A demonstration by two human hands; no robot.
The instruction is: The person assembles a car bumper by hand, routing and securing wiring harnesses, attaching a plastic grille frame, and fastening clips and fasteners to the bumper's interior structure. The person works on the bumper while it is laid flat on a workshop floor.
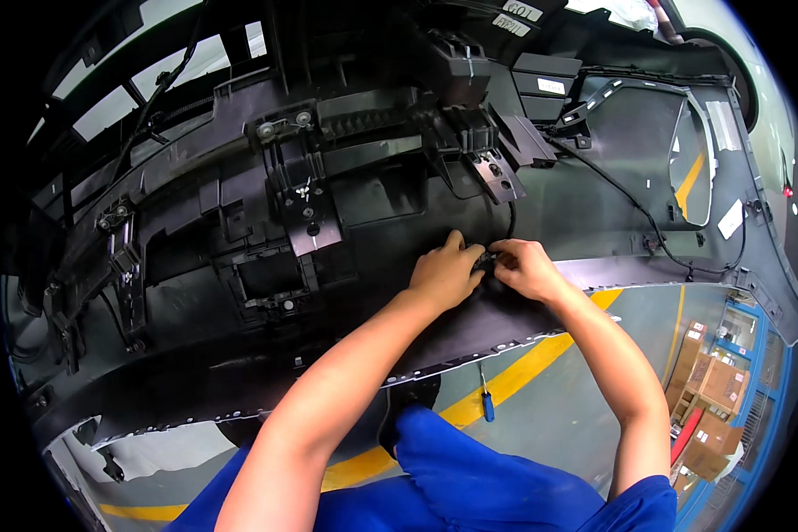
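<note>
A large black car bumper (585,213) lies with its inner side toward me. My left hand (448,273) and my right hand (525,269) meet at its lower middle. Between their fingertips is a small dark part (485,259), which looks like a cable connector; the fingers cover much of it. Both hands are closed on it, the left from one side and the right from the other. A black cable (512,217) runs down to this spot from beneath a metal bracket (498,177). Another metal bracket (314,232) is fixed left of my hands.
A blue-handled screwdriver (488,403) is below the bumper's near edge, by a yellow floor stripe (528,368). Cardboard boxes (718,381) stand on a blue rack (765,390) at the right. A wiring harness (625,191) curves across the bumper's right part.
</note>
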